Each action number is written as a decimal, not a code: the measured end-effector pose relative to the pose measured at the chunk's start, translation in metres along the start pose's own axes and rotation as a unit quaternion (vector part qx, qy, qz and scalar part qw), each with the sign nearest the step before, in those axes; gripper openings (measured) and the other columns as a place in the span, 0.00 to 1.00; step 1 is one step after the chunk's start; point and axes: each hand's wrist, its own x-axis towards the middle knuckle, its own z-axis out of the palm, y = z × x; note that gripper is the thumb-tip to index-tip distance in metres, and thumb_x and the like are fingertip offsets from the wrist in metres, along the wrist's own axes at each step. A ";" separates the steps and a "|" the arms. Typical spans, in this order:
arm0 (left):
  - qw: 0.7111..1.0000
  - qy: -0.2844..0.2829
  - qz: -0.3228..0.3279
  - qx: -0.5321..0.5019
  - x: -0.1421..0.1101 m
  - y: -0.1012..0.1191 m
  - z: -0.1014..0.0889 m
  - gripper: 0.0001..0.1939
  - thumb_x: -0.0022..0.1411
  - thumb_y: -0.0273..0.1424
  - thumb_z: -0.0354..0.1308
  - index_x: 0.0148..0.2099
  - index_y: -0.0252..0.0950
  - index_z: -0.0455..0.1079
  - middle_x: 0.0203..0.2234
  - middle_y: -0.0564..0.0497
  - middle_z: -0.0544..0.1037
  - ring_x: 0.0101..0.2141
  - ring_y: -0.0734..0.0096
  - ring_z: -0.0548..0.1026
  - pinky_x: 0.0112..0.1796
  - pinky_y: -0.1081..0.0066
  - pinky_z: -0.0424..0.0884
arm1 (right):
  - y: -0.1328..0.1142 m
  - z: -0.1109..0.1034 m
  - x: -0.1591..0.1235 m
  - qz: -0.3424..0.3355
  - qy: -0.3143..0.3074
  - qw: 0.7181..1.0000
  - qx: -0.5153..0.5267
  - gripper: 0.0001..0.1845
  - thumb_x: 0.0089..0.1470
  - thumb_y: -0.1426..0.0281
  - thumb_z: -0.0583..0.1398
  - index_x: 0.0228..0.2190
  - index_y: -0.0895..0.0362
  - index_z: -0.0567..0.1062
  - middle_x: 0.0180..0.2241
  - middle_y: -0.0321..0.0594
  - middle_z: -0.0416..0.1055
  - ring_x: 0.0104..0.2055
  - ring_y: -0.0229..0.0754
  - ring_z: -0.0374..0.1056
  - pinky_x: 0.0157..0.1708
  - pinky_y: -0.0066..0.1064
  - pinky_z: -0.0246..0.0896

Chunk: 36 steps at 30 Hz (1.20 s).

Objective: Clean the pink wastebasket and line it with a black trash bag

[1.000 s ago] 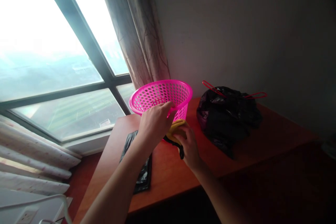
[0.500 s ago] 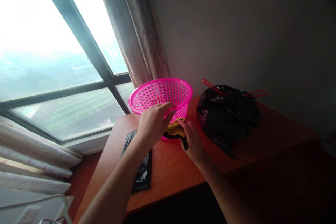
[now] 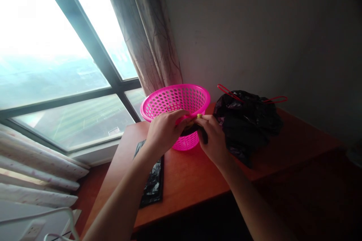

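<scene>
A pink plastic basket [image 3: 185, 143] with a holed wall stands on the desk. At its near rim, my left hand [image 3: 164, 131] has its fingers closed over the edge. My right hand [image 3: 213, 135] pinches a yellow-and-black cloth [image 3: 189, 131] against the same rim, just right of the left hand. The cloth hangs bunched between both hands, its dark side mostly showing; a small yellow bit sticks up at the right fingertips. Whether my left hand also grips some of the cloth is hidden.
A filled black garbage bag [image 3: 249, 124] with red drawstrings sits right of the basket. A folded black plastic bag [image 3: 154, 184] lies on the reddish wooden desk [image 3: 186, 180] near my left forearm. A window and curtain [image 3: 144, 26] are at the left, with a wall behind.
My right hand has moved up with the cloth to the basket rim, and less yellow shows. The basket has shifted slightly right. My left hand has barely moved.
</scene>
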 end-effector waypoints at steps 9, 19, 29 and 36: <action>1.000 0.003 -0.006 -0.020 -0.001 -0.006 0.000 0.12 0.68 0.35 0.55 0.49 0.42 0.77 0.41 0.49 0.84 0.37 0.60 0.81 0.35 0.68 0.73 | 0.042 0.043 -0.072 0.065 -0.107 0.992 0.011 0.26 0.51 0.87 0.53 0.48 0.53 0.74 0.45 0.46 0.69 0.50 0.48 0.68 0.51 0.41 0.67; 0.994 -0.006 0.077 -0.082 0.000 -0.037 0.007 0.14 0.69 0.33 0.55 0.52 0.40 0.77 0.43 0.47 0.83 0.41 0.61 0.81 0.42 0.65 0.74 | 0.045 0.029 -0.060 0.087 -0.077 0.991 0.062 0.23 0.53 0.85 0.52 0.44 0.54 0.75 0.43 0.44 0.72 0.48 0.47 0.71 0.49 0.39 0.69; 0.977 -0.081 0.195 -0.034 0.000 -0.063 -0.013 0.15 0.70 0.33 0.53 0.56 0.42 0.73 0.47 0.48 0.82 0.44 0.63 0.80 0.44 0.66 0.73 | 0.025 -0.005 -0.014 0.010 0.038 0.999 0.014 0.16 0.60 0.76 0.55 0.47 0.51 0.73 0.46 0.45 0.71 0.50 0.48 0.70 0.51 0.42 0.67; 0.979 -0.102 0.175 -0.036 -0.008 -0.063 -0.022 0.14 0.70 0.31 0.51 0.55 0.42 0.73 0.44 0.48 0.82 0.41 0.65 0.80 0.41 0.68 0.74 | 0.068 0.042 -0.092 0.076 -0.112 0.990 -0.028 0.27 0.46 0.87 0.53 0.42 0.54 0.77 0.42 0.45 0.75 0.48 0.49 0.72 0.49 0.43 0.70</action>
